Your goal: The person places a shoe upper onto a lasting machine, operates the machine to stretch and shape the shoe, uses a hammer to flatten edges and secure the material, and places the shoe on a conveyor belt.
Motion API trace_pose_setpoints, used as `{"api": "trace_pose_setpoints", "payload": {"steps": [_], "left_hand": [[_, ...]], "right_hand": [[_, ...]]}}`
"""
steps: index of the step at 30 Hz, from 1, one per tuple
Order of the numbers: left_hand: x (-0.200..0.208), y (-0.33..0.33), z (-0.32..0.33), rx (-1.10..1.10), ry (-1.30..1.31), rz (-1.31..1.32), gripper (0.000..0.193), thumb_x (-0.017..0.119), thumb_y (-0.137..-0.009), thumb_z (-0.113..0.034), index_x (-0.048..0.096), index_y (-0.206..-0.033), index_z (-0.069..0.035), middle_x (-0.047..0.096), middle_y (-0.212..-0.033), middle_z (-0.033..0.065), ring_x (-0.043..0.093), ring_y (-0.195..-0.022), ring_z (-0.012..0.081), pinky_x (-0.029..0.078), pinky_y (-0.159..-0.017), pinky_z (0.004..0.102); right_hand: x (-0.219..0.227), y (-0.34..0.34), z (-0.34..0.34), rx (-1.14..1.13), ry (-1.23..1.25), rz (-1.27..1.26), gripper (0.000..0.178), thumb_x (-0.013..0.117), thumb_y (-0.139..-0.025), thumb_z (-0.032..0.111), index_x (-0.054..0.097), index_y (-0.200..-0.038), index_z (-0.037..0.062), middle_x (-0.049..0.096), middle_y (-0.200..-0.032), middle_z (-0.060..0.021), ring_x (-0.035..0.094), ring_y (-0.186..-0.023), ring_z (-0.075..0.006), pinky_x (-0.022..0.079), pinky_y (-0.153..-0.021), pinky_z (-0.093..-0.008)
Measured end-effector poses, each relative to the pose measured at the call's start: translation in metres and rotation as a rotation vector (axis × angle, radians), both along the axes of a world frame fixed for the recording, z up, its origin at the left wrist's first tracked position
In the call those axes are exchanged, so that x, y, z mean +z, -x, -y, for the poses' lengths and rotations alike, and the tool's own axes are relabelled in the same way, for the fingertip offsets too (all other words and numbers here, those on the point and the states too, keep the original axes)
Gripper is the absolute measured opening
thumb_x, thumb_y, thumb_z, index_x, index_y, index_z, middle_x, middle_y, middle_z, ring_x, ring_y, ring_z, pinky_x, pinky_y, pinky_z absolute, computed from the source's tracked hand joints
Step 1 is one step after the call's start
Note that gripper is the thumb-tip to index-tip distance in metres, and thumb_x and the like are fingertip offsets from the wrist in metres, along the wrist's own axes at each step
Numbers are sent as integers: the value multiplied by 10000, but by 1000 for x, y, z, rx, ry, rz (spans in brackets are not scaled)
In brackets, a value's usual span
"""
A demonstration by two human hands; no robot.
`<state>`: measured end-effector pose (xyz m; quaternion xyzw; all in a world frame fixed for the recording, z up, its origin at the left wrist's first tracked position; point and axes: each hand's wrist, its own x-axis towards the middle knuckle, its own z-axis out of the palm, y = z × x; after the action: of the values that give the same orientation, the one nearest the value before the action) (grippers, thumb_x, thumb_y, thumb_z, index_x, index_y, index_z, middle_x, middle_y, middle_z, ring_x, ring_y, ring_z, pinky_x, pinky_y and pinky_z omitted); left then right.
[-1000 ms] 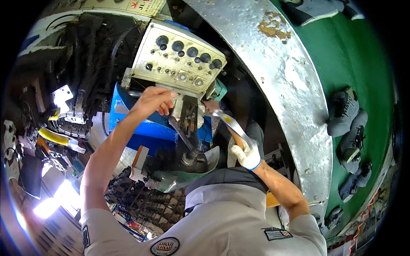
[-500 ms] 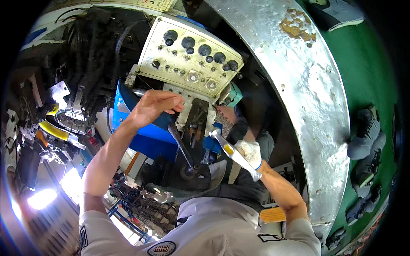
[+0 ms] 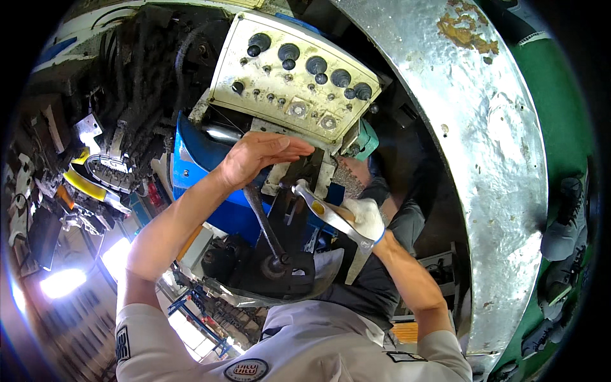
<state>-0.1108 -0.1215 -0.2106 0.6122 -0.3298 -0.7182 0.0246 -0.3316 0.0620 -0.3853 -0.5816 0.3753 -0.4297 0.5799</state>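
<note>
Machine bay: left hand [image 3: 258, 157] open on lever [image 3: 262, 223] at 12; gloved right hand [image 3: 368, 219] grips shoe sole [image 3: 328, 213]; unseated, pressing undone.

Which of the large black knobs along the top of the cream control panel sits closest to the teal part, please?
The rightmost black knob, at the row's lower right end above the teal part; the other knobs run up and left, away from it.

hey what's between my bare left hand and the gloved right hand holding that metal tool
In the head view, a dark upright machine bracket stands between the left hand and the right hand gripping the metal tool.
</note>
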Motion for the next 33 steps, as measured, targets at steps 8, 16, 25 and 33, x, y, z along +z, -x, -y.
{"api": "trace_pose_setpoints", "payload": {"steps": [8,16,25,33], "left_hand": [[-7,-1,1,60,-10,-22,493,484,-1059,-299,646,-1298,100,673,-1326,227,625,-1281,302,449,-1130,417],[-10,-8,0,118,48,-39,582,392,-1090,-365,598,-1333,122,604,-1403,278,577,-1338,355,392,-1180,449],[-9,-11,4,224,36,-14,601,337,-1106,-377,587,-1342,116,601,-1406,279,563,-1354,355,398,-1173,450],[-13,-8,12,190,45,-54,601,327,-1096,-362,572,-1368,114,593,-1413,286,564,-1348,358,376,-1189,446]], "right_hand": [[8,8,7,-74,50,18,276,768,-833,161,536,-719,63,574,-624,-173,626,-560,-381,496,-502,-436],[13,6,-5,13,15,-57,304,771,-837,190,548,-676,62,576,-641,-161,625,-583,-368,482,-520,-436],[16,3,10,-88,74,113,248,759,-837,133,559,-716,48,553,-642,-167,579,-546,-379,461,-497,-451],[19,5,27,-72,102,188,313,795,-829,125,515,-700,71,532,-619,-137,578,-534,-357,441,-481,-444]]}}
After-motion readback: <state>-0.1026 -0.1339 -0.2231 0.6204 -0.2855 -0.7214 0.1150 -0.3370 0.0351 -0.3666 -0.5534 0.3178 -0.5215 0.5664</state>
